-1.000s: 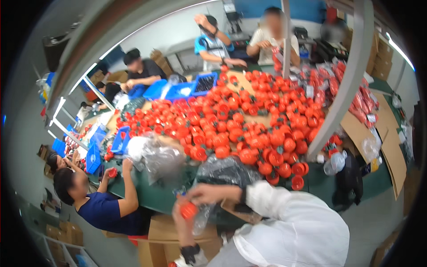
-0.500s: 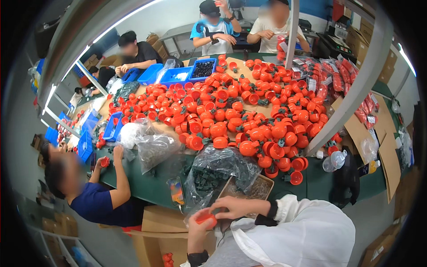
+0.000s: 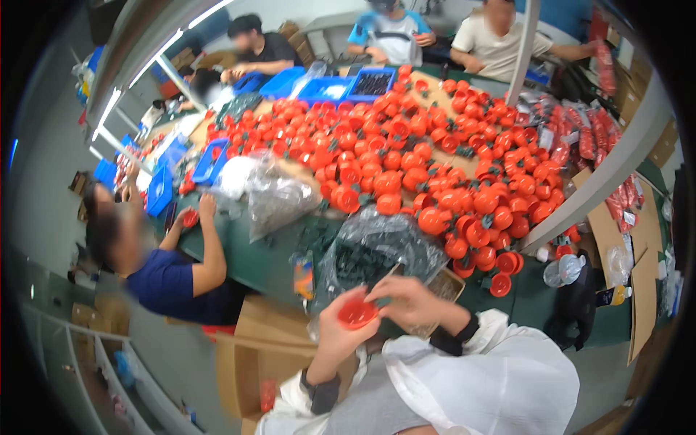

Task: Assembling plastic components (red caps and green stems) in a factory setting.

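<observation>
A red plastic cup [image 3: 357,312] rests in my left hand [image 3: 335,335], whose fingers curl round it, its open side facing up. My right hand [image 3: 410,299] is at the cup's right rim, thumb and fingers pinched together; anything small between them is hidden. Just beyond my hands, a clear plastic bag [image 3: 377,243] of dark green parts lies on the green table. Beside it is an open cardboard box [image 3: 451,284] of small parts, partly behind my right hand. A large heap of red cups [image 3: 391,156] with dark green fittings covers the table's middle.
A phone [image 3: 303,277] lies left of the bag. Blue bins [image 3: 326,90] stand beyond the heap. A white post [image 3: 580,196] rises at right near a clear bottle [image 3: 564,271]. A cardboard carton [image 3: 272,326] stands below left. Co-workers sit left and across.
The view has shifted, and the scene sits further right. My hands have raised the cup, its opening now more visible. Across the table, a co-worker's arm has swung right with a red bag.
</observation>
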Motion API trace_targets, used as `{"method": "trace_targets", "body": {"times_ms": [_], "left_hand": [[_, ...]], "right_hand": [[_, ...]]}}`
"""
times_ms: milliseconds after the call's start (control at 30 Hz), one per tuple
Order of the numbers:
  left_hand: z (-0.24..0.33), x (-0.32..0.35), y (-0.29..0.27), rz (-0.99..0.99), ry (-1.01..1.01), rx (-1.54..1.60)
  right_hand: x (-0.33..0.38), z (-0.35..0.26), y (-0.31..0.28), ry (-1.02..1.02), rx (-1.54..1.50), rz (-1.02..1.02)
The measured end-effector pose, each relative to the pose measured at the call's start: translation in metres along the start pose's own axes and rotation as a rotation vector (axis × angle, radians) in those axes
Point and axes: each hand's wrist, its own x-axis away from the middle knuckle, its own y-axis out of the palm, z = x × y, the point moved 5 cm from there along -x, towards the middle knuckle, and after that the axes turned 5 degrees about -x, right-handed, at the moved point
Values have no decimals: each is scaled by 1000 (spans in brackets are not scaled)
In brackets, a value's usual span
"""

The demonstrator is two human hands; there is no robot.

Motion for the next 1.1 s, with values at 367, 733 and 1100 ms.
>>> {"method": "trace_targets", "body": {"times_ms": [367,733,1100], "left_hand": [[52,-13,26,-49,176,-76],[7,-22,26,-153,-137,197],[-26,-20,9,82,-170,597]], "right_hand": [[13,-21,-34,9,-144,164],[11,-18,-28,12,120,82],[-9,-7,-13,48,80,63]]}}
